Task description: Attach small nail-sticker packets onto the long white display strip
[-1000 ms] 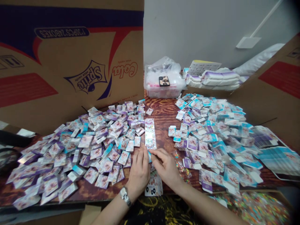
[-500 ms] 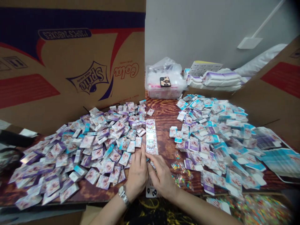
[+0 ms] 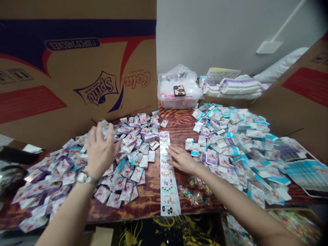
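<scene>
Sticker strip (image 3: 167, 177) lies lengthwise down the middle of our wooden table (image 3: 179, 123). It is a long white band printed with rows of small coloured ovals, running from the near edge up toward the far side between two heaps of packets.

Our right hand (image 3: 185, 160) rests flat and palm down on its right side. The fingers are stretched out and the fingertips (image 3: 169, 149) press on the upper part of the strip; nothing is clasped in it.

Our left hand (image 3: 99, 152), with a wristwatch (image 3: 82, 177) on it, is spread wide, palm down, over the far part of the left pile of packets (image 3: 133, 160). It grips nothing that we can see, and we cannot tell whether the palm touches the packets under it.

The right pile of packets (image 3: 230, 143), purple, white and teal like the other, sits well apart from the left one, with the strip between them. Small clear bags (image 3: 194, 195) of bright bits lie just beside the strip, under our right forearm.

A big cardboard box (image 3: 64, 78) stands behind the left pile. At the far edge sits a clear tub (image 3: 176, 99) with a phone (image 3: 179, 90) on top, and flat printed sheets (image 3: 304, 171) are fanned out at the far right.
</scene>
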